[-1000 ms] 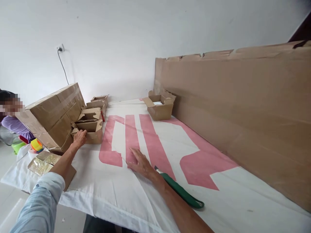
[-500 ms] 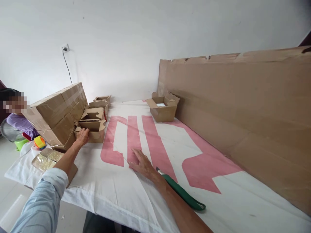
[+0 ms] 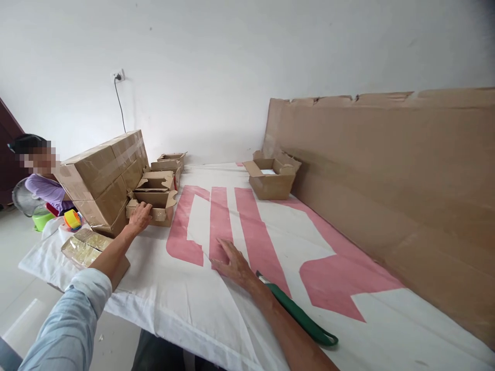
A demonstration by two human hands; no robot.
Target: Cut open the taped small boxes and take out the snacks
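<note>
My left hand [image 3: 141,217] is closed on the near wall of an open cardboard box [image 3: 161,217], the nearest in a row of small open boxes at the left. Fingers apart and holding nothing, my right hand [image 3: 234,264] rests over the pink-and-white cloth [image 3: 185,288] in the middle. A green-handled tool [image 3: 297,314] lies beside my right forearm, its tip near the wrist. Farther back, another open box [image 3: 270,184] has something white inside.
Taped cartons [image 3: 104,180] are stacked at the left, with a taped box [image 3: 87,247] before them. Yellow tape [image 3: 72,219] lies near the left edge. A large cardboard sheet [image 3: 386,180] stands along the right. A person [image 3: 44,188] is at the far left.
The whole view has shifted, so things appear slightly farther right. My left hand remains at the same box, and my right hand stays spread over the cloth.
</note>
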